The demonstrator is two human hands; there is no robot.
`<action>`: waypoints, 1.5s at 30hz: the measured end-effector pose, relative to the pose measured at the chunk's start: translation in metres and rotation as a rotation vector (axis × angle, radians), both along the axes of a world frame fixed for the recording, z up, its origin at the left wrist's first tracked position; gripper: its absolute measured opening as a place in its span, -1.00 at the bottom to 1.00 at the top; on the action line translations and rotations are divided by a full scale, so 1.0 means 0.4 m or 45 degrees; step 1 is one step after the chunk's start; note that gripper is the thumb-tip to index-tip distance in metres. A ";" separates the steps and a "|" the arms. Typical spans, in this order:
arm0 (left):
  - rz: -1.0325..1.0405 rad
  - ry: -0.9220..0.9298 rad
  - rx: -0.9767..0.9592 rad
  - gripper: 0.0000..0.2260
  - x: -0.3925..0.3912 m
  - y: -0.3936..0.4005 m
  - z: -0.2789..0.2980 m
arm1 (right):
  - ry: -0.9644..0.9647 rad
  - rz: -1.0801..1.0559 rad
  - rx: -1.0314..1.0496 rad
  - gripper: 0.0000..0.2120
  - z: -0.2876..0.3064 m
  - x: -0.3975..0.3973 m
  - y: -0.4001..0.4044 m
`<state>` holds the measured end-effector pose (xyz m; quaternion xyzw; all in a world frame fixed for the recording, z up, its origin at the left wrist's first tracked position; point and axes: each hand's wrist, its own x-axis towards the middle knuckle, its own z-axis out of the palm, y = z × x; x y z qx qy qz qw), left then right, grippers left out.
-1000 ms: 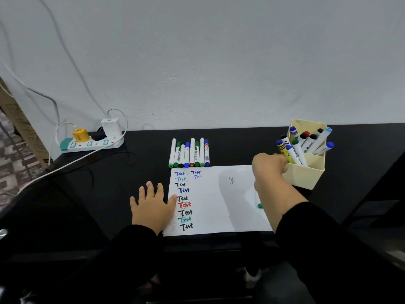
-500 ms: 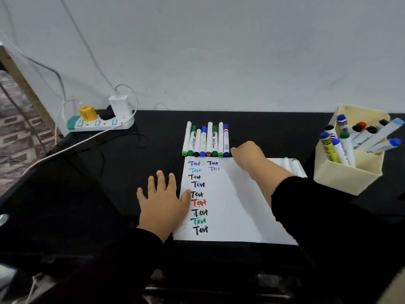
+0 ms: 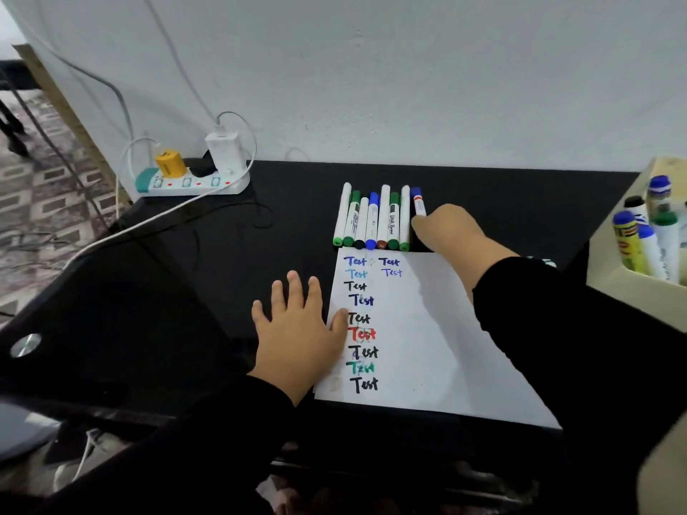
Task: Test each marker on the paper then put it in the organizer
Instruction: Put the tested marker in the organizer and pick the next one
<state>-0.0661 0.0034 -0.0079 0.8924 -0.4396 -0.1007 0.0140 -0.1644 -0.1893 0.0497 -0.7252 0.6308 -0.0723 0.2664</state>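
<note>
Black desk (image 3: 297,202) runs back to a pale wall, with a white power strip (image 3: 193,182) and its plugs well off to the left of both hands. Nearer, the left hand (image 3: 297,328) lies flat with fingers straight and spread, palm on the desk and thumb pressing the left edge of the paper (image 3: 427,347). That sheet carries a column of "Test" words in blue, black, red and green just right of the thumb. Beyond the paper's far edge, a row of markers (image 3: 371,221) lies side by side, caps toward the person. At the row's right end, the right hand (image 3: 446,232) reaches over the paper's top corner and grips the blue marker (image 3: 419,202); only the marker's far part shows past the knuckles, and the curled fingers themselves are hidden under the hand. Far right of that hand, the cream organizer (image 3: 632,291) stands on the desk with several markers upright inside it.
</note>
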 end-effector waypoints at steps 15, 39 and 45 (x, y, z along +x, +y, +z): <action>0.003 0.178 -0.100 -0.41 0.001 0.020 0.021 | -0.631 -0.201 0.077 -0.79 0.107 -0.194 0.159; -0.266 0.568 -0.742 -0.68 -0.185 0.084 0.285 | -1.132 -0.297 0.267 -0.70 0.188 -0.193 0.387; -0.255 0.761 -0.606 -0.80 -0.161 0.083 0.302 | -1.164 -0.286 0.277 -0.78 0.184 -0.156 0.378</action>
